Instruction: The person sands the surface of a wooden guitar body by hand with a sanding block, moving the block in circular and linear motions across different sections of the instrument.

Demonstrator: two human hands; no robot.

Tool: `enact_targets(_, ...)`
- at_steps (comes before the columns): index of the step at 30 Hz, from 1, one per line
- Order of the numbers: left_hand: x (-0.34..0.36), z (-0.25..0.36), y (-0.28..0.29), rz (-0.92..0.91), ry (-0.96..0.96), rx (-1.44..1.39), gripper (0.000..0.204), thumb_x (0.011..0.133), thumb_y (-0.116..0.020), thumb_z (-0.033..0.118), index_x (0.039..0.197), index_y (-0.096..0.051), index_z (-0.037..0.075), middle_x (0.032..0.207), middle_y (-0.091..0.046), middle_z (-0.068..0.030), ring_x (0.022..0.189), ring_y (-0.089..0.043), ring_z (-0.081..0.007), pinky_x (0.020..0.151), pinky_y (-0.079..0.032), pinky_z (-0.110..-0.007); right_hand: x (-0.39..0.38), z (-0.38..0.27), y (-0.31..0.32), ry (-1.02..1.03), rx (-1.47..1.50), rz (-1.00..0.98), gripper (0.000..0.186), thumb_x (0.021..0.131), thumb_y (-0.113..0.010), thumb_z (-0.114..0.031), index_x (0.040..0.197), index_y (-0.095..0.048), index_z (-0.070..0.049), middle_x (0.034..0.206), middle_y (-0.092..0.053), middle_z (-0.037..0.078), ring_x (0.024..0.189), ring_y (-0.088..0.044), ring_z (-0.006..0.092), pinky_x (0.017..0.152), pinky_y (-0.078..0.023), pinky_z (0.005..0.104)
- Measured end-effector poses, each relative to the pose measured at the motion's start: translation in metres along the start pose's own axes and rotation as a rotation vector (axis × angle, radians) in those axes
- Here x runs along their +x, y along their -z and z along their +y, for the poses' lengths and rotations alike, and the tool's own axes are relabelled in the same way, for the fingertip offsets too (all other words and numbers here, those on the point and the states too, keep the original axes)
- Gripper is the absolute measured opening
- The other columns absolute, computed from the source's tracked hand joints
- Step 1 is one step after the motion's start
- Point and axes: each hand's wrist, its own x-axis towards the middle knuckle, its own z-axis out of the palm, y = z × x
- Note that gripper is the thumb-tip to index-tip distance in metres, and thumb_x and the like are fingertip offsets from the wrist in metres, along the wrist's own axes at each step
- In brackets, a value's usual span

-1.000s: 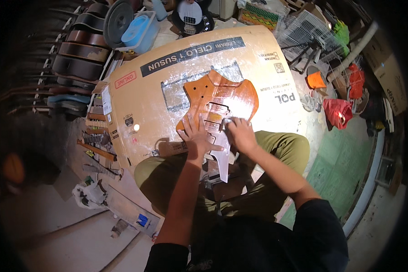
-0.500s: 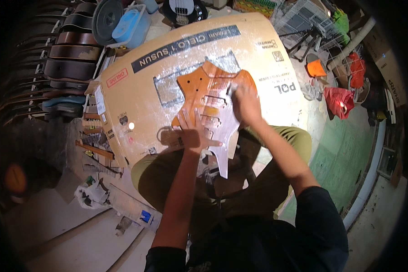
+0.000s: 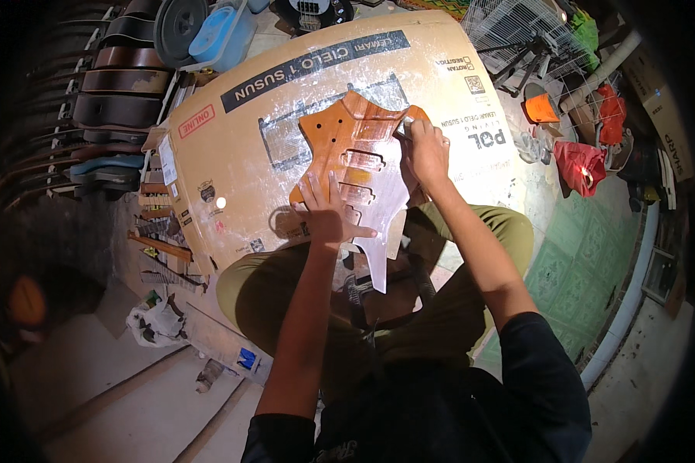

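On the cardboard box (image 3: 232, 147), both hands (image 3: 328, 212) press the guitar body (image 3: 355, 154).

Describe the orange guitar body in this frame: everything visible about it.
The guitar body looks like glossy orange-brown wood with pointed horns, rectangular pickup cavities and small holes near its far end. It lies flat on a large cardboard box, its near part covered by a translucent pickguard-shaped sheet. The left hand presses flat on it; the right hand works at its far right edge.

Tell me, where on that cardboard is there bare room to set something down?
The cardboard sheet is bare left of the orange guitar body, and right of the right hand toward the printed corner. The middle is crowded: the left hand presses the body there.
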Motion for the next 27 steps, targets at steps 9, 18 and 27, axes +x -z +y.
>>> enact_targets(9,-0.002,-0.012,-0.003,0.078,0.002,-0.069,0.165,0.034,-0.084,0.084,0.164,-0.022,0.005,0.168,-0.003,-0.0329,0.153,0.006,-0.057,0.115,-0.006,-0.078,-0.063,-0.013,-0.003,0.166,-0.003,-0.267,0.027,0.092,-0.056,-0.012,0.118,-0.06,-0.007,0.125,-0.061,0.018,0.105,-0.06,0.0391,0.086,-0.05,0.0522)
enact_targets(18,0.001,0.006,0.011,-0.137,0.098,0.062,0.169,0.036,-0.085,0.085,0.166,-0.01,0.007,0.168,0.006,-0.0336,0.153,0.011,-0.0557,0.113,-0.011,-0.081,-0.096,-0.026,-0.001,0.181,-0.051,-0.271,0.03,0.093,-0.055,-0.01,0.122,-0.061,-0.011,0.133,-0.059,0.017,0.115,-0.059,0.0397,0.091,-0.051,0.0533)
enact_targets(27,0.003,0.006,0.028,-0.175,0.147,0.101,0.168,0.036,-0.085,0.086,0.167,-0.006,0.015,0.169,0.002,-0.0301,0.157,0.002,-0.047,0.12,-0.012,-0.071,-0.056,-0.016,-0.013,0.023,-0.086,-0.271,0.026,0.094,-0.053,-0.011,0.12,-0.06,-0.01,0.129,-0.061,0.015,0.112,-0.061,0.0366,0.093,-0.049,0.0527)
